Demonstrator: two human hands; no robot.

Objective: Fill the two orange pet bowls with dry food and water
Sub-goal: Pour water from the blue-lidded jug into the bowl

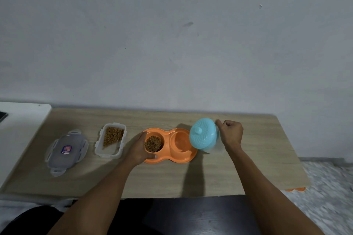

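An orange double pet bowl (188, 155) sits in the middle of the wooden table (172, 181). Its left bowl holds brown dry food (154, 143). Its right bowl (180, 140) looks orange inside; I cannot tell whether water is in it. My left hand (140, 149) grips the left rim of the double bowl, thumb on the front edge. My right hand (230, 133) grips the handle of a clear jug with a light blue lid (203, 133). The jug is tilted left, with its lid over the right bowl's edge.
A clear food container (110, 142) partly filled with kibble stands left of the bowls. Its grey lid (65, 151) lies further left. A white surface (21, 120) borders the table's left end. The wall runs close behind. Something orange (295, 189) shows under the right corner.
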